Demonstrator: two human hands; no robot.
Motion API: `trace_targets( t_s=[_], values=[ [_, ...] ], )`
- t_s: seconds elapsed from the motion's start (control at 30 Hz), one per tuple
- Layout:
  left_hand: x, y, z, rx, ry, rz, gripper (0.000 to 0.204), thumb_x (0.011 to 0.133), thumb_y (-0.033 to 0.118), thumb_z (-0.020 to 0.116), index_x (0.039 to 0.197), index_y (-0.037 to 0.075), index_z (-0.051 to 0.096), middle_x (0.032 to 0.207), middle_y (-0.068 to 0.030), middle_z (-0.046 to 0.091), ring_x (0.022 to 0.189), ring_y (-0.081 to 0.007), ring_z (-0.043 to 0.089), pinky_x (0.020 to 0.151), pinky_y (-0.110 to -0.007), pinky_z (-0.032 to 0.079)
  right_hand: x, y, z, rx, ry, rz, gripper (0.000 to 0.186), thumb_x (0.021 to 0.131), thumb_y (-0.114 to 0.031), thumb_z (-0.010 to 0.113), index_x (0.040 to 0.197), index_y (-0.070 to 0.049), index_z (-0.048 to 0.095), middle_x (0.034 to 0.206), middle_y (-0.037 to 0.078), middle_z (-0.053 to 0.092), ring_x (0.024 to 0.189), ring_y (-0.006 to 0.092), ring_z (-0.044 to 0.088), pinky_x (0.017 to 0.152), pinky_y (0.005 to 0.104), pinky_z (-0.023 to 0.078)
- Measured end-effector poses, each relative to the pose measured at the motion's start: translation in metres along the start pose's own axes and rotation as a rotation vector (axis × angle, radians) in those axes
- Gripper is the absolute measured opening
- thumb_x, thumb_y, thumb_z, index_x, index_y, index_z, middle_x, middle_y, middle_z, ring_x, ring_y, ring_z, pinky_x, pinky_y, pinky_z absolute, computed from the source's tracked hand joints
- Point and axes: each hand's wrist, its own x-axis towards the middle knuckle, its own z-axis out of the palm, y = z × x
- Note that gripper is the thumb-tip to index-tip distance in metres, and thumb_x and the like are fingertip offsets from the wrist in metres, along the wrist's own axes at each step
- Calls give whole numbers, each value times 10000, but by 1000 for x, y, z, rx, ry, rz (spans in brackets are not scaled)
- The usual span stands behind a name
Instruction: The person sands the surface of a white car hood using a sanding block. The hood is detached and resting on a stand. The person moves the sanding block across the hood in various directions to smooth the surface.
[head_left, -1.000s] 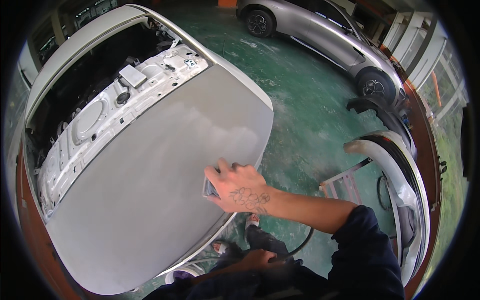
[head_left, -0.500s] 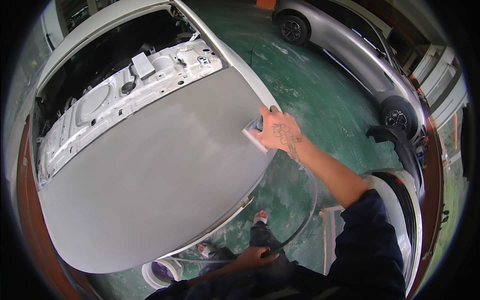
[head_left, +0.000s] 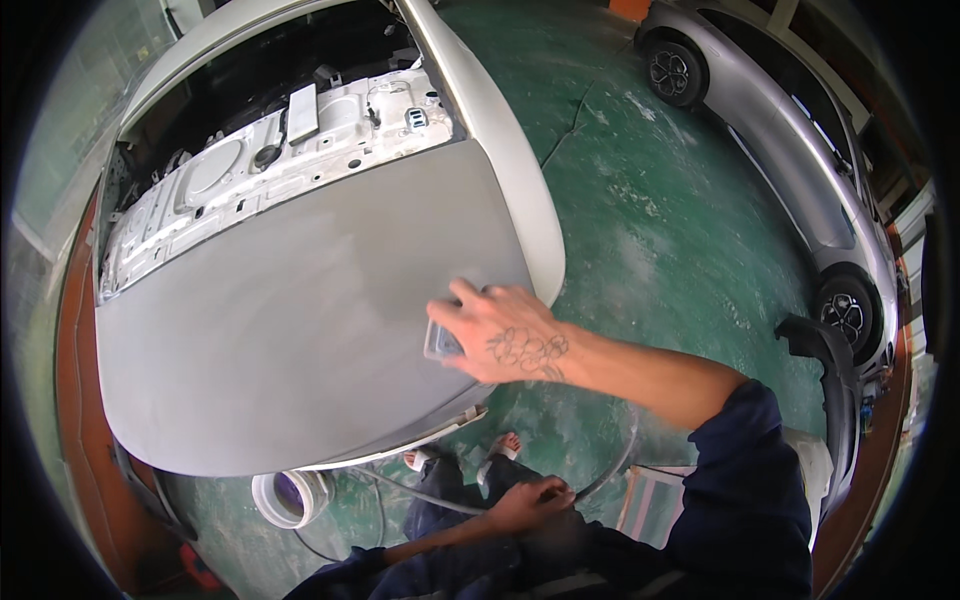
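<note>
My right hand [head_left: 505, 335] is closed over a small flat sanding block [head_left: 437, 341], which lies against the grey, matt boot lid [head_left: 270, 320] of a car. Only the block's left edge shows; my fingers and palm hide the rest. Low in front of my body, my left hand [head_left: 528, 504] is closed around a grey hose [head_left: 608, 474]. The hose curves up on the right toward my right forearm, and its far end is out of sight. Paler and darker patches mark the lid's surface.
Beyond the lid, the car's white inner shelf [head_left: 225, 175] lies bare, with no rear glass. A white bucket [head_left: 282, 498] stands below the bumper edge. Right of me are a silver car [head_left: 770, 150], a loose black trim piece [head_left: 835, 385] and a framed panel [head_left: 650, 500] on the green floor.
My right hand has moved left and nearer with the sanding block, from the lid's right edge further in. My left hand stays on the hose. The whole view has shifted.
</note>
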Motion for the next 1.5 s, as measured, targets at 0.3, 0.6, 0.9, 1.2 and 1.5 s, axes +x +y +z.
trace_targets(
  t_s=[0.3, 0.6, 0.9, 1.2, 1.5],
  values=[
    [-37, -125, -78, -563, 694, -305, 475, 1028, 351, 728, 1370, 44, 605, 1195, -105, 712, 1097, -221, 697, 900, -384, 565, 13, 82, -42, -36, -19, 120, 544, 840, -341, 823, 1261, -78, 602, 1092, 177, 635, 897, 422, 727, 811, 525, 598],
    [-69, -160, -82, -992, 958, -270, 792, 967, 468, 784, 1486, -21, 439, 1340, -178, 625, 1221, -306, 655, 1007, -496, 560, 14, 79, -58, -6, -54, 66, 545, 843, -359, 814, 1258, -70, 610, 1093, 188, 644, 961, 431, 717, 878, 526, 590],
    [-74, -190, -74, -1401, 1083, -52, 452, 1045, 256, 592, 1412, 20, 472, 1380, -183, 606, 1320, -395, 590, 1116, -587, 496, 33, 108, -65, -35, -83, 41, 571, 831, -368, 818, 1273, -80, 602, 1114, 188, 641, 974, 438, 706, 878, 528, 583],
    [-70, -202, -92, -1578, 1188, 49, 187, 953, 206, 560, 1105, 101, 590, 1363, -135, 627, 1364, -374, 557, 1137, -578, 415, 31, 124, -64, -46, 1, 104, 507, 834, -327, 818, 1191, -49, 591, 1115, 186, 646, 936, 449, 705, 852, 544, 581],
    [-64, -199, -92, -1491, 1255, 7, 160, 944, 207, 525, 1016, 138, 650, 1197, -59, 675, 1212, -310, 609, 1051, -512, 436, -1, 98, -56, -9, 13, -2, 577, 821, -369, 855, 1148, -8, 546, 1078, 227, 653, 909, 457, 723, 790, 532, 605]
  ],
)
